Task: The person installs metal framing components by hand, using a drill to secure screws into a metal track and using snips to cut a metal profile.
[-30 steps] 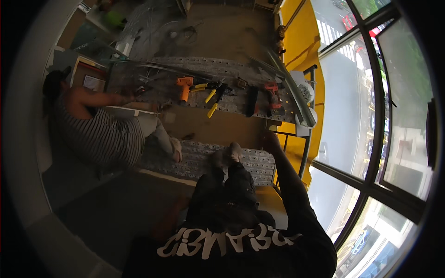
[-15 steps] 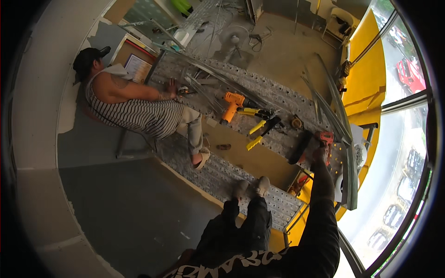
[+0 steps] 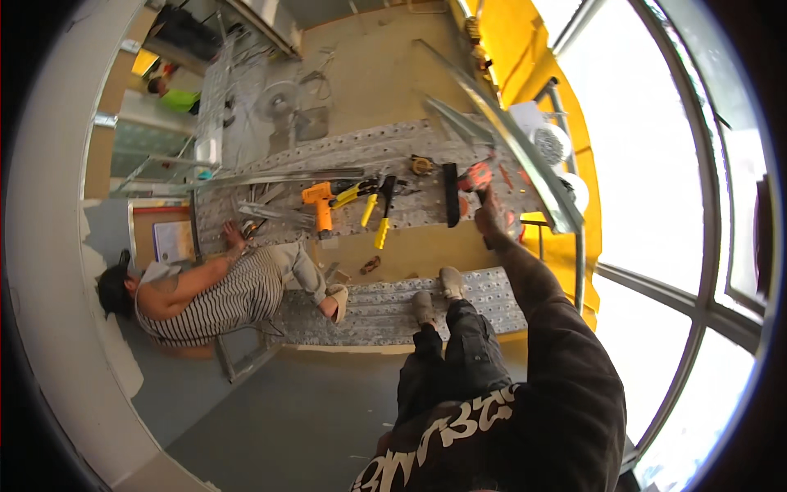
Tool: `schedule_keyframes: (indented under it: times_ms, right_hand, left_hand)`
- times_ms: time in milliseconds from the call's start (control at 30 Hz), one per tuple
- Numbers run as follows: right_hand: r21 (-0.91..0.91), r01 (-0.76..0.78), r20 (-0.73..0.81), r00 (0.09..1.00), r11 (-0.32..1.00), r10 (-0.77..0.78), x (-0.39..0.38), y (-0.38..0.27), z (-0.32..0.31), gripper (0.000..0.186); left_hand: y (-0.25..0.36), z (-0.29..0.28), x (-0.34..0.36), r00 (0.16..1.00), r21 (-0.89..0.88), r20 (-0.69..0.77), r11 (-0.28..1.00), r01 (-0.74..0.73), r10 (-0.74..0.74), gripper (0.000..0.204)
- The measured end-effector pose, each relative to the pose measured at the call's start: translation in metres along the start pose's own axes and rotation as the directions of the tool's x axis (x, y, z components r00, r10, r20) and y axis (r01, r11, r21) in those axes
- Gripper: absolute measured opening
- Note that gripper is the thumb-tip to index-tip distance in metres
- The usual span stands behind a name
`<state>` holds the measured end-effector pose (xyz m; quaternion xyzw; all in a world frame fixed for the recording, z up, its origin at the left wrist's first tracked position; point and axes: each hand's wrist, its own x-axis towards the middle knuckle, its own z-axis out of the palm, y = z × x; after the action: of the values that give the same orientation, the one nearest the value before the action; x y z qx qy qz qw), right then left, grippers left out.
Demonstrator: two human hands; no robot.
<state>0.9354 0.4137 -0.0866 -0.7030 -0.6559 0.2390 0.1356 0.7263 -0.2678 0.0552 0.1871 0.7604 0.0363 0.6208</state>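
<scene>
My right hand [image 3: 489, 218] reaches out over the raised perforated metal platform [image 3: 426, 215], its fingers closed round the lower end of a red power drill [image 3: 475, 176]. Just left of the drill lies a black oblong thing [image 3: 452, 195] whose kind I cannot make out. Further left are a tape measure [image 3: 421, 166], a yellow-handled black hand tool [image 3: 383, 215], a second yellow-handled tool [image 3: 348, 196] and an orange cordless drill [image 3: 321, 205]. My left hand is out of view.
A co-worker [image 3: 209, 299] in a striped top sits at the left, one hand on the platform. Metal channels [image 3: 525, 168] lean across its right end, near a tubular frame [image 3: 580, 271] and yellow sheeting [image 3: 578, 176]. My shoes rest on a lower plank [image 3: 369, 312]. A fan [image 3: 279, 102] stands beyond.
The view has swung to the right, so the platform and co-worker appear further left and more level. My right hand stays at the red drill.
</scene>
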Motion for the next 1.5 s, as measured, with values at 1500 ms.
schedule_keyframes:
  times_ms: [1500]
  right_hand:
    - [-0.302,0.732,-0.756,-0.574,0.610,0.314,-0.744,0.197,-0.740,0.046]
  left_hand:
    - [0.525,0.568,-0.814,-0.889,0.045,0.031,-0.887,0.459,-0.458,0.030]
